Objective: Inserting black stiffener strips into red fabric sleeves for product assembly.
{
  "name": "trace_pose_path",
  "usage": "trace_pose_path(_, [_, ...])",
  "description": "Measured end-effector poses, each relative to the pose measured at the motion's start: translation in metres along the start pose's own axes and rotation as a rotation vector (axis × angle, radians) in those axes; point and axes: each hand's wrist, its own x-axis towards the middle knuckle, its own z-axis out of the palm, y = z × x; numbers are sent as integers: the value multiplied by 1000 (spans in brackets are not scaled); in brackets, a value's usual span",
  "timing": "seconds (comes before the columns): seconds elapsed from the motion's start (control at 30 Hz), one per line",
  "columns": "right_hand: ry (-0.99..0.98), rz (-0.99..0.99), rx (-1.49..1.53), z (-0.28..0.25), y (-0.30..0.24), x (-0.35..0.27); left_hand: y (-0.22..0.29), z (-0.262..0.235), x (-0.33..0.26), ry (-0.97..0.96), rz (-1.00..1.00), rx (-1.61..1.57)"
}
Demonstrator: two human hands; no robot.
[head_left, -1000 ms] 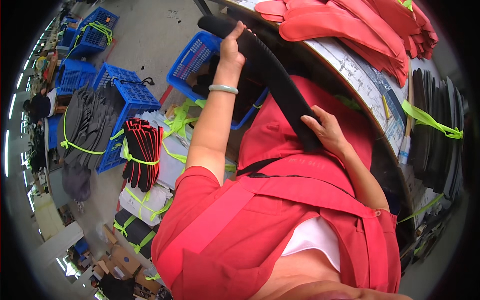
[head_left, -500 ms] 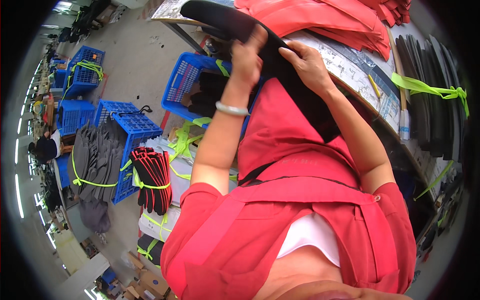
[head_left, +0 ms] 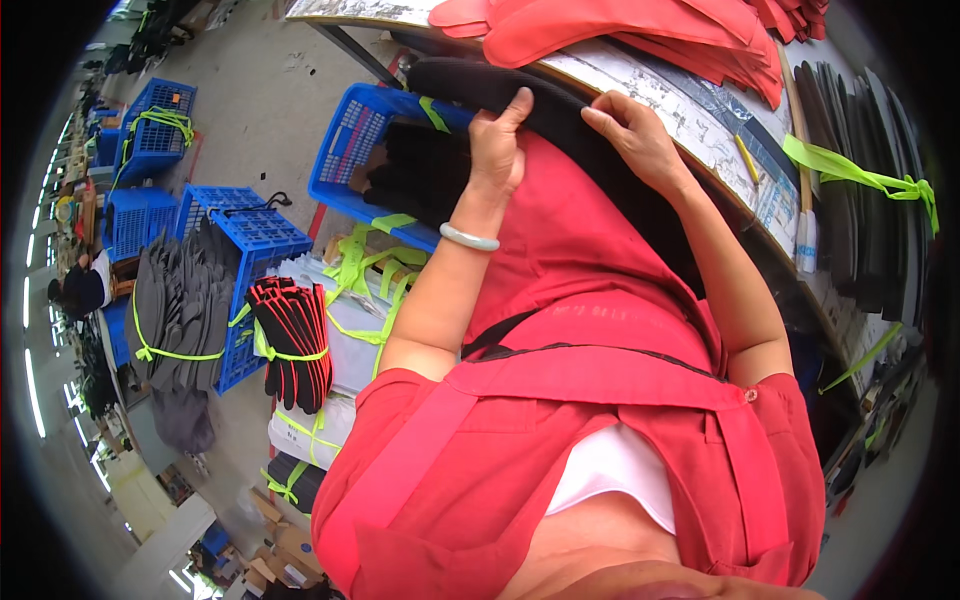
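Observation:
A long, curved black fabric piece (head_left: 566, 104) stretches between my hands and down across my red apron (head_left: 585, 215), along the table's edge. My left hand (head_left: 496, 145) pinches its near edge, thumb up on top of the fabric. To the right, my right hand (head_left: 638, 140) is closed on the piece's upper edge between thumb and fingers. Its far left end droops above the blue crate (head_left: 345, 130), and its lower end passes behind my right forearm. More black pieces (head_left: 420, 170) lie inside that crate.
Coral-red pieces (head_left: 640, 35) are heaped on the worn white table (head_left: 700, 130), with a yellow pen (head_left: 747, 158) nearby. Dark strips (head_left: 850, 200) tied with a lime band stand at right. Left are a red-edged black bundle (head_left: 290, 345), a grey bundle (head_left: 180, 310) and blue crates (head_left: 160, 130).
The black piece's far end has come down from over the table to above the crate. My left hand, blurred before, has lowered slightly and now shows its thumb up; the right keeps its grip.

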Motion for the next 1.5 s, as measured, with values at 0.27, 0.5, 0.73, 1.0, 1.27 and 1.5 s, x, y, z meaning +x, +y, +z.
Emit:
trace_pose_path(0.27, [-75, 72, 198, -8, -10, 12, -11, 23, -4, -121, -37, -31])
trace_pose_path(0.5, [201, -118, 89, -18, -48, 41, 18, 62, 25, -210, 7, 19])
trace_pose_path(0.73, [421, -358, 301, -39, -104, 86, 94, 134, 59, -337, 426, 165])
trace_pose_path(1.0, [337, -336, 373, -39, -123, 78, 143, 129, 48, -524, 315, 590])
trace_pose_path(1.27, [173, -104, 442, 12, -54, 18, 58, 37, -3, -522, -400, 581])
trace_pose_path(1.5, [223, -50, 21, 7, -36, -3, 38, 31, -27, -564, -384, 921])
